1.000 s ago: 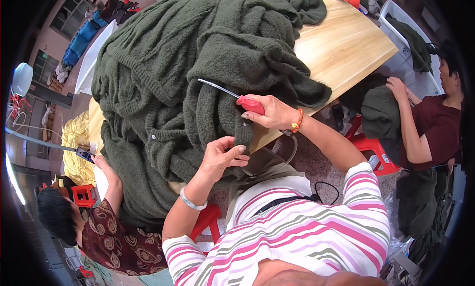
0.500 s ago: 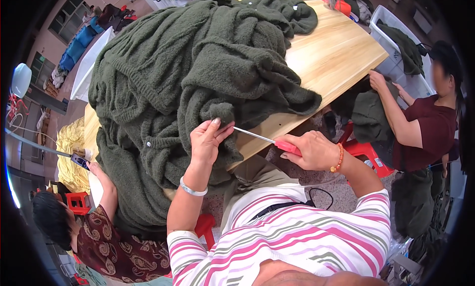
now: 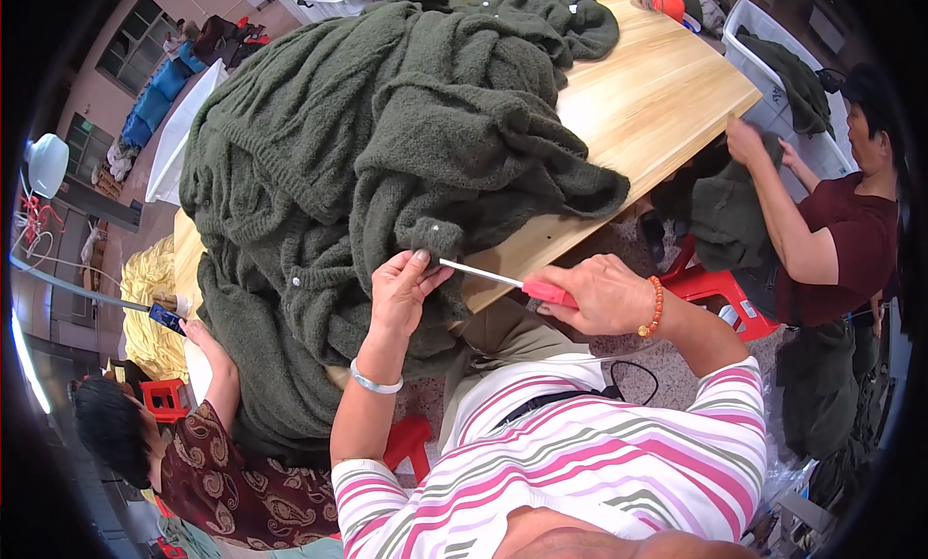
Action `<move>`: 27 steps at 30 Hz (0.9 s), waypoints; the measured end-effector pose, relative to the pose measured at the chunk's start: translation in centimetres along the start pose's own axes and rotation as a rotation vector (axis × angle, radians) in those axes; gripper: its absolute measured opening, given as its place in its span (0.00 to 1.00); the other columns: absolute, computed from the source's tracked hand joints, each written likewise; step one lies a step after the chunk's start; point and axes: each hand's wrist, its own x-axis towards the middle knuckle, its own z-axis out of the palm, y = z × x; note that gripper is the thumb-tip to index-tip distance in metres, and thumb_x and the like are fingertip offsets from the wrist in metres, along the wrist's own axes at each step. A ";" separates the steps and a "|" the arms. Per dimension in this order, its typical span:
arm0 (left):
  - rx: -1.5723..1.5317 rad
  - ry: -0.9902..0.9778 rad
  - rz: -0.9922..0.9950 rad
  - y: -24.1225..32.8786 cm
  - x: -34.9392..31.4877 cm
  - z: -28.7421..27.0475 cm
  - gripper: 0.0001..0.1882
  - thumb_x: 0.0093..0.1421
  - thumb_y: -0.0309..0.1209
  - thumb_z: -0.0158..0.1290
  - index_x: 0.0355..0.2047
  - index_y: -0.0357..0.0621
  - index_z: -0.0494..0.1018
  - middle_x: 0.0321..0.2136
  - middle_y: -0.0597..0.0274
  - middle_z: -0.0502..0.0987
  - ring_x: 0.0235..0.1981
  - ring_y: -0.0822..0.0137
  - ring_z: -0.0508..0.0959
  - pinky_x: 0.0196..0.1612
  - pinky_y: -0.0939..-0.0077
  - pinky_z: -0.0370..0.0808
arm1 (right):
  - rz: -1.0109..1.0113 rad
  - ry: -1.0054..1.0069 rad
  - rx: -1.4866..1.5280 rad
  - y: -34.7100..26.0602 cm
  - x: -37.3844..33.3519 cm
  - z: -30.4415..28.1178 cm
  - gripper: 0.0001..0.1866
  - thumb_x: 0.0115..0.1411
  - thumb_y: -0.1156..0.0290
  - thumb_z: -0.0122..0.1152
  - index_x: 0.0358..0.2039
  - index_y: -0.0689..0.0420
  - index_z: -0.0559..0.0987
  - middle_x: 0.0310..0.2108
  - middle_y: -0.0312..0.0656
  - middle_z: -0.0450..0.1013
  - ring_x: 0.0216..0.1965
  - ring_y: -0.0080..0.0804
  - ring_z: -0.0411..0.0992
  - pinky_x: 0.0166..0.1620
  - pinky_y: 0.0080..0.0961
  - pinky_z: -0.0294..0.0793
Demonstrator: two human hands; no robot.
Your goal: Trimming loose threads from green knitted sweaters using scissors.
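My right hand (image 3: 607, 293) is closed round the red handle of a tool with a thin metal shaft (image 3: 486, 274). The shaft points left, and its end meets the cloth beside my left fingertips; the tip's shape is too small to tell. With thumb and fingers, my left hand (image 3: 398, 293) pinches a bunched edge of a dark green knitted garment (image 3: 430, 235). A small white spot shows on the bunched knit just above those fingers. The garment lies on a big heap of the same green knitwear (image 3: 319, 124).
The heap covers much of the wooden table (image 3: 667, 86). On the right a co-worker in dark red handles green knitwear near a red stool (image 3: 720, 293); another on the left holds a phone (image 3: 166, 317). White bins (image 3: 754, 23) stand beyond, and yellow fabric (image 3: 145, 279) lies at left.
The shaft's end and my right hand have shifted slightly left and down. The bunched knit has turned, so a white spot now shows. My left hand keeps its pinch.
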 end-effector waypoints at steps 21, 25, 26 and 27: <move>0.280 0.026 0.090 -0.9 -0.6 0.7 0.08 0.60 0.20 0.55 0.40 0.33 0.78 0.36 0.61 0.81 0.35 0.74 0.80 0.41 0.78 0.78 | 0.019 -0.006 -0.012 1.6 -0.9 -0.1 0.18 0.59 0.62 0.58 0.49 0.53 0.74 0.24 0.52 0.76 0.30 0.52 0.77 0.36 0.46 0.75; 0.421 0.036 0.142 -1.0 -0.5 0.7 0.08 0.60 0.19 0.55 0.40 0.32 0.78 0.35 0.61 0.81 0.35 0.75 0.79 0.41 0.79 0.77 | -0.042 -0.049 0.001 1.3 -0.9 0.5 0.17 0.59 0.62 0.57 0.47 0.54 0.74 0.24 0.51 0.77 0.29 0.52 0.77 0.36 0.46 0.75; 0.423 0.030 0.142 -0.9 -0.5 0.6 0.08 0.60 0.19 0.55 0.40 0.32 0.78 0.35 0.61 0.81 0.35 0.75 0.79 0.41 0.79 0.77 | -0.029 -0.059 0.010 1.3 -0.9 0.6 0.19 0.57 0.62 0.59 0.50 0.48 0.73 0.26 0.50 0.77 0.30 0.54 0.76 0.36 0.47 0.74; 0.417 0.032 0.129 -1.0 -0.7 0.5 0.08 0.60 0.18 0.54 0.40 0.32 0.78 0.35 0.61 0.81 0.35 0.75 0.79 0.42 0.79 0.77 | -0.031 -0.059 0.010 1.2 -0.8 0.5 0.19 0.57 0.62 0.59 0.50 0.48 0.73 0.26 0.50 0.77 0.30 0.54 0.76 0.36 0.47 0.74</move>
